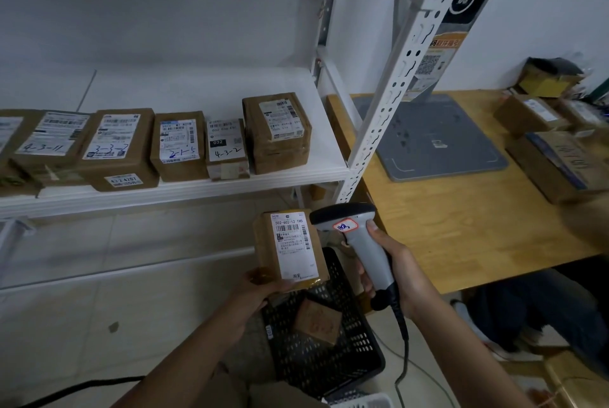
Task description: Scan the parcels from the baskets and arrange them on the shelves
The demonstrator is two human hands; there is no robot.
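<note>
Left hand (pixel 260 287) cups small cardboard parcel (pixel 290 247) from beneath, held upright over black perforated plastic basket (pixel 349 358). Right hand (pixel 397 272) wrapped round grey corded barcode scanner (pixel 357 238), whose head sits just beside label's top corner.

Risks:
- Head looks side-on to barcode, so misread likely.
- Grip low on glossy tape, so box could tip into basket.

Matte brown card, crisp white labels. White shelf (pixel 230 191) has free space right of taped box (pixel 276 132).

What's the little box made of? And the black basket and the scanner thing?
The box in the left hand looks like dull brown cardboard with a white paper label. The basket seems hard black plastic, with moulded holes. The scanner looks like smooth grey plastic.
</note>
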